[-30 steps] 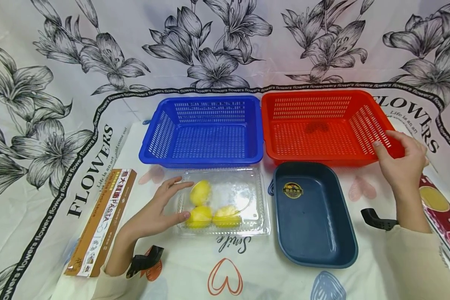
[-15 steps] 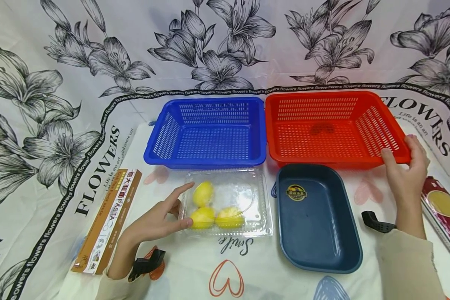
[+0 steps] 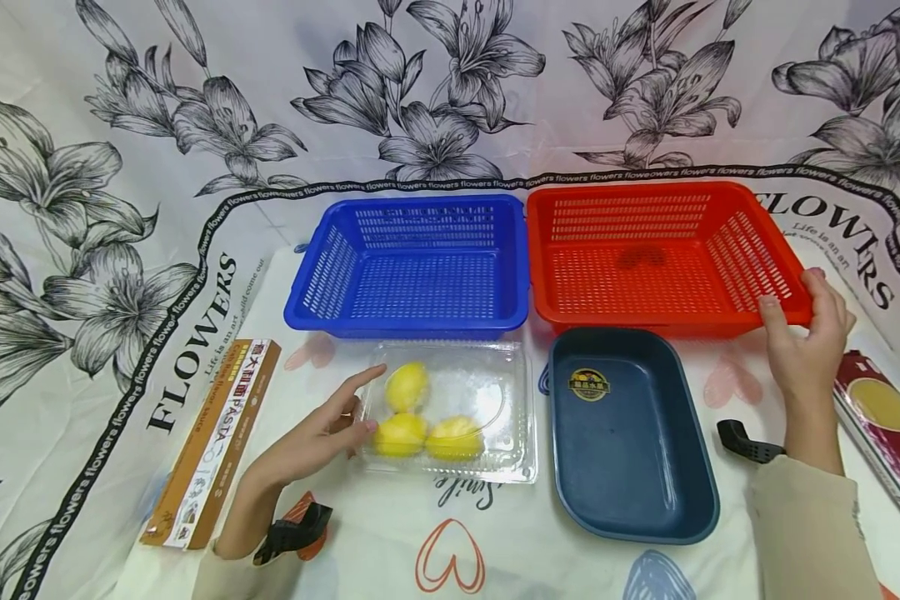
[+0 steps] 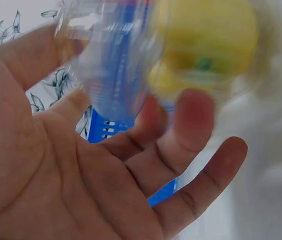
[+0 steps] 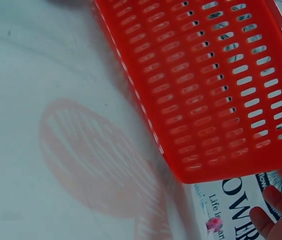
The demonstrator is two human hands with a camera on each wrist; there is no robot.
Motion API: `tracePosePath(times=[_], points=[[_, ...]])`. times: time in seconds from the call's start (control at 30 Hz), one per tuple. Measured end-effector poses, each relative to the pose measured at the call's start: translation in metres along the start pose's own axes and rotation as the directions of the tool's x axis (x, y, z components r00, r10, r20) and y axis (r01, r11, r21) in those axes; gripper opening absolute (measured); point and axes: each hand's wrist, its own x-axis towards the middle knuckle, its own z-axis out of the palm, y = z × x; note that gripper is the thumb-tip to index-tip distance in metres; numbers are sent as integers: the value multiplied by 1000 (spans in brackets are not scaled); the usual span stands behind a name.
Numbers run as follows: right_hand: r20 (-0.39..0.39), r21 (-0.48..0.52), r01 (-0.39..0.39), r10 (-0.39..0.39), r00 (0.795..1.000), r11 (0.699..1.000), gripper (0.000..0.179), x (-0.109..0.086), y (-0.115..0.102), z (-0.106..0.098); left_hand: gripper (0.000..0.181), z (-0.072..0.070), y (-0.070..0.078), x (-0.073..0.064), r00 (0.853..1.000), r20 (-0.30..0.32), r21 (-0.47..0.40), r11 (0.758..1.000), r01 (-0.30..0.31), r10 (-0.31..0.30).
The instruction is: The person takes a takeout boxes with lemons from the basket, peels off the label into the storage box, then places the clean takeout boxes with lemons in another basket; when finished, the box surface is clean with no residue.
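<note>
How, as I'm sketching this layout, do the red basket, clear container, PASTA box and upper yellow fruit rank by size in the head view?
Largest to smallest:
Red basket
Clear container
PASTA box
Upper yellow fruit

– What lies on the far left?
– A brown and white pasta box [image 3: 212, 444], slanting across the white cloth [image 3: 375, 550].
– And at the back?
– 1 blue basket [image 3: 423, 283] with slotted walls, before a backdrop [image 3: 270, 50] of black-line flowers.
– Nearer, right of centre?
– 1 dark blue tray [image 3: 633, 458], with 1 black and gold label [image 3: 588, 384] inside.
– Farther right?
– 1 maroon box [image 3: 883, 417] bearing a yellowish oval, partly out of view.
</note>
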Motion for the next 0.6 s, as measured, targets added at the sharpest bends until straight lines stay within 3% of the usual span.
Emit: tracePosePath(times=[0.17,0.37,0.47,0.6], points=[[28,-19,8,-7,1000,1000,60,1,1,-5,54,5,2,1,999,2,-5,999,35,-35],[31,11,80,-80,996,997,63,2,2,-7,57,9,1,2,996,-91,29,999,13,-11],[59,-9,50,-50,997,999,64,3,1,-8,61,9,0,0,996,-88,-49,999,7,-11],[81,-31,11,-8,997,999,65,2,-1,-9,63,5,-1,-3,999,-36,-158,987,9,-15]])
